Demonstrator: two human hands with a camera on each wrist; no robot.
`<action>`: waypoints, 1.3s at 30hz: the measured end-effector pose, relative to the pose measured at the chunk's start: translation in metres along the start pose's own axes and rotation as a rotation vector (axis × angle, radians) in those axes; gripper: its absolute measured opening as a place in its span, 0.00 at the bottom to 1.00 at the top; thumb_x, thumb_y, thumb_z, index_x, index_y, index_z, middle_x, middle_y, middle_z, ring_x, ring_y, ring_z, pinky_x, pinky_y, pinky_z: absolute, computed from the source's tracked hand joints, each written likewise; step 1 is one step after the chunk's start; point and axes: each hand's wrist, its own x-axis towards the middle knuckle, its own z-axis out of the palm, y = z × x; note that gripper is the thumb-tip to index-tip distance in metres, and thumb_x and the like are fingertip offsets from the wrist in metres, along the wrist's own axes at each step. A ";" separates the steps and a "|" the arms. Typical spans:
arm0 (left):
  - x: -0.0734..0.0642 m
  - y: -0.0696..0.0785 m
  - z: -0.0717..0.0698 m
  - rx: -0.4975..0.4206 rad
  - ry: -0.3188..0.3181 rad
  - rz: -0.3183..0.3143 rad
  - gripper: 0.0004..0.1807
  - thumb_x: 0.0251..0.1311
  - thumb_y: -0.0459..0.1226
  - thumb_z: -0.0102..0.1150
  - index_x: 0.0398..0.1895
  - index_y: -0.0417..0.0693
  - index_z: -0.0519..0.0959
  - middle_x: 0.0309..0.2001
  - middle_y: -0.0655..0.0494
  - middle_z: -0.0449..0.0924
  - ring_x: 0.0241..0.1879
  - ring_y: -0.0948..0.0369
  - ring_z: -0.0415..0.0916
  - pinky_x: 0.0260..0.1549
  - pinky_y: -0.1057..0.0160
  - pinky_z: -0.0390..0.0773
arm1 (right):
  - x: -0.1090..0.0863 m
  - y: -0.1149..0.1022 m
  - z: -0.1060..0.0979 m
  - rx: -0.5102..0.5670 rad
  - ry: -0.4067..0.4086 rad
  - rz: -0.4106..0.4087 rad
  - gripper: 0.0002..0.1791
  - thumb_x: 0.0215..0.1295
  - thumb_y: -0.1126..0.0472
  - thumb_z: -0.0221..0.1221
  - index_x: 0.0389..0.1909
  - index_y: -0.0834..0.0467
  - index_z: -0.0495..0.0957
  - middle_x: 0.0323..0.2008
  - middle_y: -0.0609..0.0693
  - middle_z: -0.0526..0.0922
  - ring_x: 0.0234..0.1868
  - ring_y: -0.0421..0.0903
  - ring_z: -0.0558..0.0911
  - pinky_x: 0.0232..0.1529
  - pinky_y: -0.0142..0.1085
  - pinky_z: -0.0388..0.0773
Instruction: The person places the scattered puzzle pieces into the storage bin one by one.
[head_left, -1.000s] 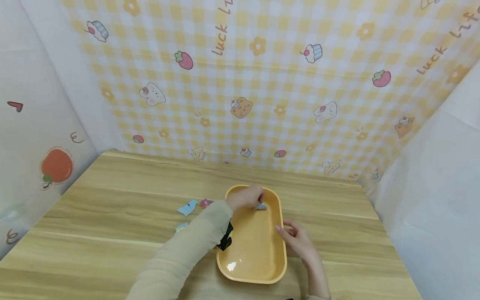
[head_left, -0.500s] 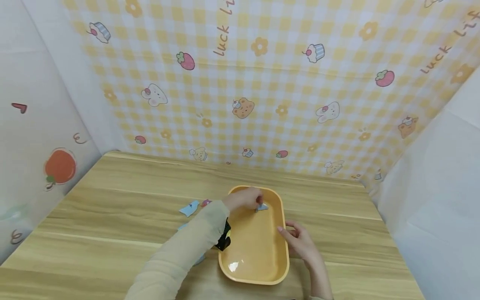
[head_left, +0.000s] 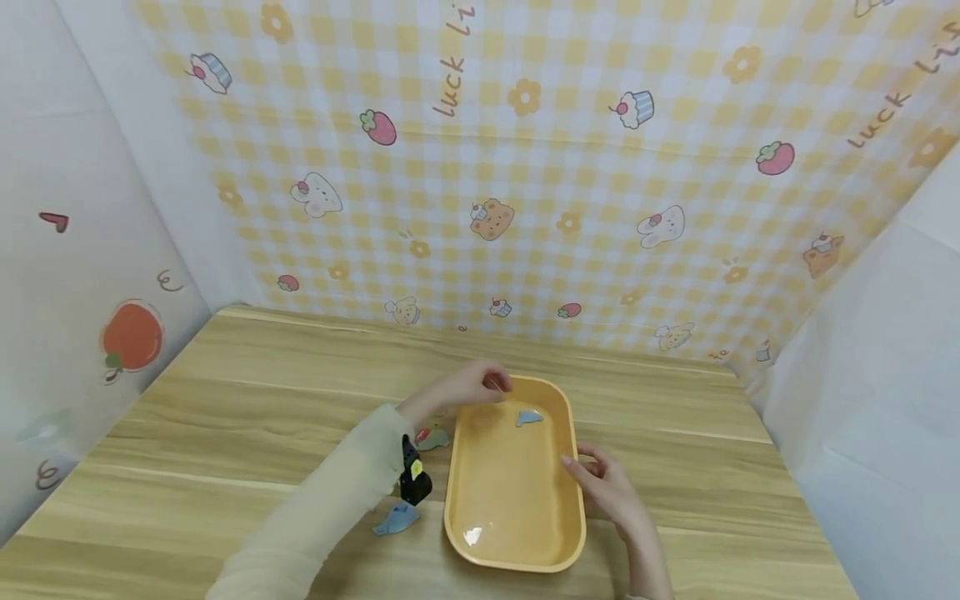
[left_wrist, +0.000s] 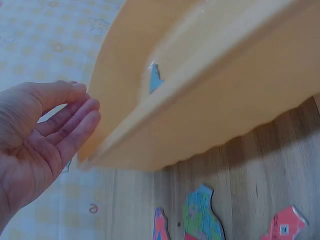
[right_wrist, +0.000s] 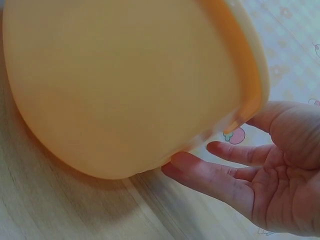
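My right hand holds the right side of a yellow-orange plastic tray, thumb over the rim and fingers against the outer wall. Inside the tray, near its far end, lies a small blue irregular flat piece, like a puzzle piece. My left hand hovers over the tray's far left corner, fingers loosely bent and nothing between them. The left wrist view shows its thumb near the fingertips, beside the tray's rim.
Left of the tray, several flat printed pieces lie on the wooden table, among them a blue one and a green-and-red one. My left forearm with a black wrist camera crosses above them. A checked cloth hangs behind.
My left hand has let go of the blue piece inside the tray and drawn back left to the tray's far corner. The right hand keeps its place on the rim.
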 end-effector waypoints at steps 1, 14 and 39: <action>-0.003 -0.002 -0.003 -0.040 0.010 0.000 0.11 0.57 0.29 0.55 0.43 0.33 0.75 0.44 0.41 0.78 0.43 0.55 0.76 0.43 0.64 0.77 | 0.000 0.001 0.000 -0.001 -0.003 -0.002 0.29 0.64 0.54 0.54 0.59 0.69 0.61 0.37 0.62 0.80 0.30 0.49 0.83 0.30 0.43 0.81; -0.027 -0.033 -0.028 -0.205 0.184 -0.068 0.14 0.56 0.29 0.56 0.45 0.31 0.73 0.40 0.42 0.78 0.35 0.60 0.76 0.38 0.64 0.79 | 0.000 0.002 -0.002 -0.021 0.007 -0.025 0.29 0.64 0.55 0.53 0.60 0.70 0.60 0.44 0.69 0.77 0.33 0.53 0.84 0.31 0.41 0.82; -0.050 -0.062 -0.040 -0.017 0.094 -0.146 0.15 0.57 0.31 0.56 0.45 0.29 0.73 0.40 0.40 0.78 0.40 0.54 0.77 0.39 0.63 0.77 | 0.001 0.002 -0.001 -0.021 0.018 -0.012 0.30 0.64 0.54 0.54 0.60 0.68 0.60 0.44 0.67 0.78 0.33 0.50 0.83 0.31 0.42 0.82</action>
